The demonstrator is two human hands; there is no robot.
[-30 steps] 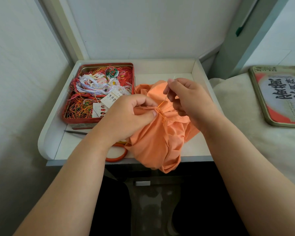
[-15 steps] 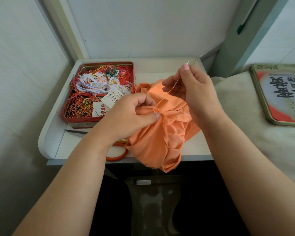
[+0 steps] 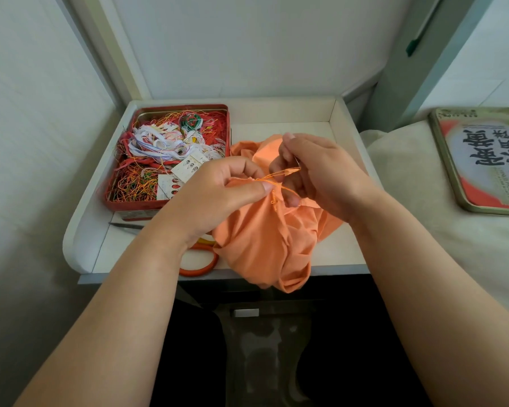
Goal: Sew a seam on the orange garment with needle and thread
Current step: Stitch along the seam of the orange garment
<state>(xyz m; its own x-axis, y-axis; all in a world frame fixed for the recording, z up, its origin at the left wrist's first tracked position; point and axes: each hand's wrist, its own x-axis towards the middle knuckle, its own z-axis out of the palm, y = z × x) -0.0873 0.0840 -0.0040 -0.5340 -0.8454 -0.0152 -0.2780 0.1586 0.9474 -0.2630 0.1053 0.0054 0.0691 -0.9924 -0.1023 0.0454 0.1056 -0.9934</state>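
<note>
R hand (image 3: 321, 174) dropped — orange garment (image 3: 265, 245) bunched.

The left hand (image 3: 218, 195) pinches a fold of the orange garment (image 3: 265, 245) on the white table (image 3: 344, 254). The right hand (image 3: 321, 171) holds a needle (image 3: 296, 160) just beside it, with orange thread (image 3: 276, 176) looping between them. A red tin (image 3: 135, 205) of tangled threads stands to the left.
</note>
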